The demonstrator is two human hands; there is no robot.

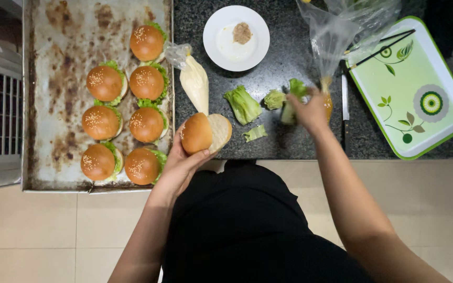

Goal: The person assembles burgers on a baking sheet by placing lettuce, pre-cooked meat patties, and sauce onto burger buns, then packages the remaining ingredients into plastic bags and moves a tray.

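A golden, split-open bread bun (205,133) (pale cut face showing) sits over the dark counter's (284,63) edge, cupped by the left hand (182,162). The outstretched right hand (310,111) pinches a green lettuce leaf (292,102).

Split golden bun (205,133) lies open in palm; green lettuce leaf (291,99) pinched upright.

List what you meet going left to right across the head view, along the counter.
Baking tray with seven burgers → piping bag → split bun in left hand → lettuce piece → right hand on lettuce → knife → green tray.
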